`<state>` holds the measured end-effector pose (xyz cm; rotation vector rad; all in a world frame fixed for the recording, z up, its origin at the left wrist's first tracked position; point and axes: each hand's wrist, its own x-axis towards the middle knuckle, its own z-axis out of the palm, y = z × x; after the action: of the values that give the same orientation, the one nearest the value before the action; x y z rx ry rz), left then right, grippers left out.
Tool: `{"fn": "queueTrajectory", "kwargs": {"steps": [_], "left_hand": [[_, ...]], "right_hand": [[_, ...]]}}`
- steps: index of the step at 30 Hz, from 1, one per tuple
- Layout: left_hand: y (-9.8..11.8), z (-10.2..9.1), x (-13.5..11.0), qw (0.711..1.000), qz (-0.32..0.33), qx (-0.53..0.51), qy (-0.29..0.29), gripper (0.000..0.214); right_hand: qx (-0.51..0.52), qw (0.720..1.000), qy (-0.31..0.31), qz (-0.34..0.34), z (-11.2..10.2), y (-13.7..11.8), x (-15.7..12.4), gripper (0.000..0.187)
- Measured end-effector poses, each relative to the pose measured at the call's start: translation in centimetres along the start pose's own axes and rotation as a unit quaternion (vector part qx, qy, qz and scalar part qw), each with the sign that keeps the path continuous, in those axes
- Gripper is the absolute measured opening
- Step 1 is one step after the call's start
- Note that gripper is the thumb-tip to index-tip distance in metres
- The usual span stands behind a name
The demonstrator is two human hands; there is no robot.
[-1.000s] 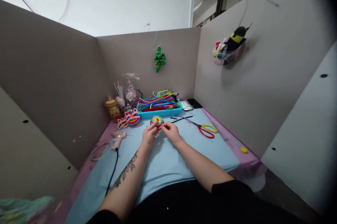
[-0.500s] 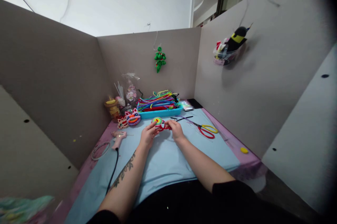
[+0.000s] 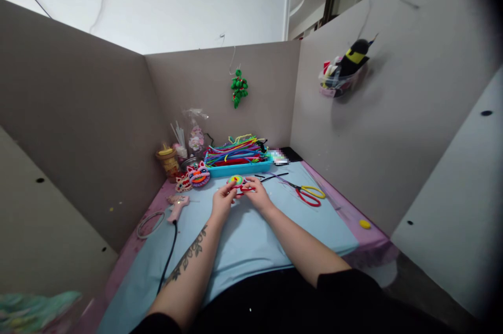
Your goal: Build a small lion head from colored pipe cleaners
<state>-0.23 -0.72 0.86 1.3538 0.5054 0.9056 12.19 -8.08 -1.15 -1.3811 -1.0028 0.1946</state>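
Above the middle of the blue cloth, my left hand (image 3: 225,197) pinches a round yellow-green craft piece (image 3: 236,180) with a red mark at its centre. A red pipe cleaner (image 3: 247,189) runs along the near side of that piece. My right hand (image 3: 256,192) has its fingers closed on the red pipe cleaner, close beside the left fingers. Parts of both items are hidden behind the fingers. Just beyond the hands stands a blue tray (image 3: 239,170) heaped with coloured pipe cleaners (image 3: 236,152).
Scissors (image 3: 308,195) with red and yellow handles lie to the right. On the left are a pink glue gun (image 3: 178,208) with its cord, two lion-like craft faces (image 3: 198,174) and a brown jar (image 3: 168,163). Grey panels (image 3: 220,82) enclose three sides.
My right hand has shifted left, nearer to my left hand, and the red pipe cleaner has moved with it. The round piece stays almost in place.
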Motion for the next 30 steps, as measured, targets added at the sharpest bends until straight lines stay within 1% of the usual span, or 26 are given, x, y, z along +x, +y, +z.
{"fn": "queueTrajectory", "kwargs": {"steps": [4, 10, 13, 18, 24, 30], "left_hand": [[-0.1, 0.0, 0.0, 0.999, 0.040, 0.029, 0.019, 0.035], [0.2, -0.1, -0.2, 0.998, 0.055, 0.031, 0.032, 0.028], [0.3, -0.2, -0.2, 0.996, 0.059, 0.061, 0.032, 0.030], [0.3, -0.2, -0.2, 0.992, 0.046, 0.111, 0.035, 0.038], [0.4, 0.3, -0.3, 0.993, 0.038, 0.093, 0.054, 0.038], [0.5, 0.5, -0.5, 0.993, 0.041, 0.077, 0.076, 0.035]], "right_hand": [[0.023, 1.000, -0.004, 0.014, 0.0, 0.1, 0.0, 0.007], [0.015, 1.000, -0.010, -0.005, 0.1, 0.1, -0.1, 0.008], [0.003, 1.000, -0.008, -0.010, 0.1, -0.1, -0.2, 0.009], [-0.031, 0.999, 0.005, -0.033, 0.2, -0.7, -0.5, 0.009], [-0.097, 0.992, 0.031, -0.077, 0.4, -1.2, -0.8, 0.010], [-0.103, 0.990, 0.050, -0.081, 0.6, -1.0, -0.8, 0.004]]}}
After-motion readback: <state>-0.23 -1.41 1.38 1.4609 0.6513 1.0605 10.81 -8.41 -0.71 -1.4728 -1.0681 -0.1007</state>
